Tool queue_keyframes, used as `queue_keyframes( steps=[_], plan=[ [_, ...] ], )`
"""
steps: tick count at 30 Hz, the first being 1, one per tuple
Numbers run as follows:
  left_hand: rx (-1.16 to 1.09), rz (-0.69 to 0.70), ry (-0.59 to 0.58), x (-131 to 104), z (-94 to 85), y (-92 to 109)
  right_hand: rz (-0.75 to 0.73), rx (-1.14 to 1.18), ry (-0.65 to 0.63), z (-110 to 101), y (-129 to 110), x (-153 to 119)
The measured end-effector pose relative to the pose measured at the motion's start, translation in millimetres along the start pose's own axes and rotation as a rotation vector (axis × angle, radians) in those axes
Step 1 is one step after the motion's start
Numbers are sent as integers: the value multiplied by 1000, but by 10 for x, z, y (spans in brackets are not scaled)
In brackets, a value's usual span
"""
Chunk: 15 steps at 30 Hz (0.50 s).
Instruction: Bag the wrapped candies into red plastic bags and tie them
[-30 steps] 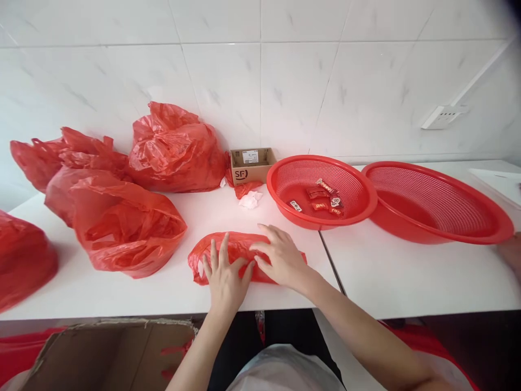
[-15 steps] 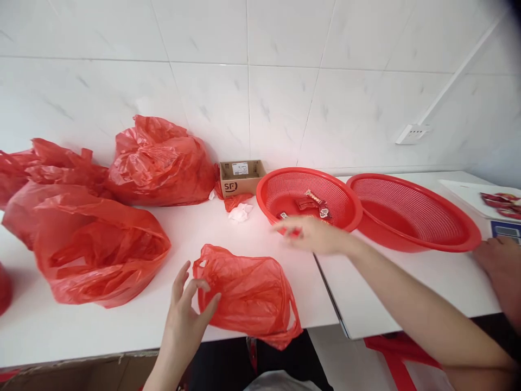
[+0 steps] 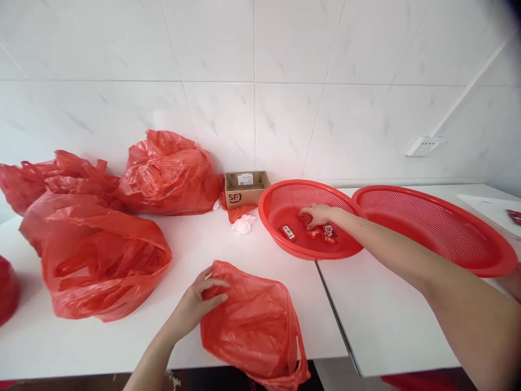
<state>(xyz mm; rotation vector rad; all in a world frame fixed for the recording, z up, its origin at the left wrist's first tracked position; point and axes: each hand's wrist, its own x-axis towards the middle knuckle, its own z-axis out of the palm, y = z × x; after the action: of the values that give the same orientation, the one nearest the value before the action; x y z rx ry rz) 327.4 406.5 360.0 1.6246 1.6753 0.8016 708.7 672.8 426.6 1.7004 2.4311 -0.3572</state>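
My left hand (image 3: pixel 199 304) is at the left rim of a red plastic bag (image 3: pixel 256 320), its thumb and fingers either side of the thin film. The bag lies with its mouth loosely spread and hangs over the table's front edge. My right hand (image 3: pixel 319 215) reaches down into a red perforated basket (image 3: pixel 280 244), its fingers curled over a red wrapped candy (image 3: pixel 305 219) that they partly hide. Several more small wrapped pieces lie in the basket, among them a white-labelled packet (image 3: pixel 288 232) at its left.
A second red basket (image 3: pixel 448 233) stands to the right; another person's hand (image 3: pixel 510 282) is by its rim. Full red bags (image 3: pixel 171 179) and an opened red bag (image 3: pixel 106 266) sit at left. A small carton (image 3: pixel 246 195) and crumpled white plastic (image 3: pixel 244 224) lie behind.
My right hand has moved from the basket's front rim into the basket, onto the candies. My left hand has closed on the bag's rim, and the bag is spread wider.
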Motion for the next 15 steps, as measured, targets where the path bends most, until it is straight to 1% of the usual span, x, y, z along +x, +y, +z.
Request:
queue_keyframes(
  steps=[2,3,5,7,9,12,15],
  plan=[
    [-24,-39,-61,-31,91,53,49,-9,-78,16,8,48],
    [-58,-63,-55,-56,140,94,75,-7,-108,21,16,65],
    [-193,-132,21,-106,242,181,108,8,-149,33,24,86],
    [-364,-214,103,-147,347,247,105,39,-180,45,10,90],
    [-447,-247,124,-175,448,273,86,80,-195,44,-15,84],
    [-348,-212,171,-198,563,240,67,163,-192,-24,-24,49],
    [-260,-185,229,-216,609,191,29,304,-171,-208,-24,-50]
  ],
)
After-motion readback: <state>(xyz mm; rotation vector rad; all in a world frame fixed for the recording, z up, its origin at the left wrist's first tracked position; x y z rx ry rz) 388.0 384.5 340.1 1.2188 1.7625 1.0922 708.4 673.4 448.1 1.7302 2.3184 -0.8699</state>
